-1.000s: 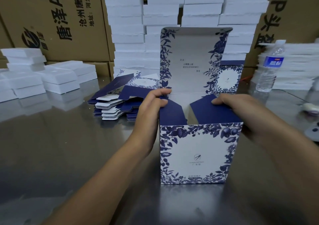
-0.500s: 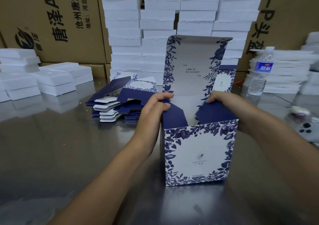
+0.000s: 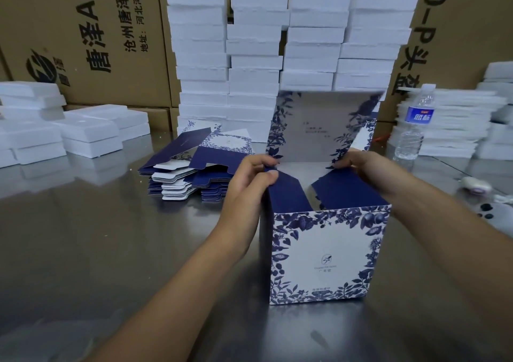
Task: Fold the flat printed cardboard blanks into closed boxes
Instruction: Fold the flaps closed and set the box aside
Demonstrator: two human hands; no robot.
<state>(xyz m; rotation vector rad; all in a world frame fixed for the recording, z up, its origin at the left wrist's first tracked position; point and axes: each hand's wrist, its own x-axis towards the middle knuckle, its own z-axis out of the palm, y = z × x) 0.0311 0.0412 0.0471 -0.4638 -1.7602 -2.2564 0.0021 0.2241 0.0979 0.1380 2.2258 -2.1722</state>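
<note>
A white box with blue floral print [image 3: 322,256] stands upright on the steel table, its lid [image 3: 319,128] raised at the back. My left hand [image 3: 249,184] pinches the navy left side flap [image 3: 286,192] at the box's top left corner. My right hand [image 3: 363,170] grips the navy right side flap [image 3: 344,189] at the top right corner. Both flaps lean inward over the open top. A stack of flat printed blanks [image 3: 194,167] lies behind and left of the box.
Tall stacks of white foam inserts [image 3: 277,45] rise behind the box, with lower foam piles at the left [image 3: 83,128] and right [image 3: 449,122]. A water bottle [image 3: 413,122] stands at the right. Brown cartons [image 3: 83,36] line the back. A small white device [image 3: 476,188] lies far right.
Both hands have shifted back along the flaps toward the lid hinge and pressed the flaps further inward. The view has tilted down slightly.
</note>
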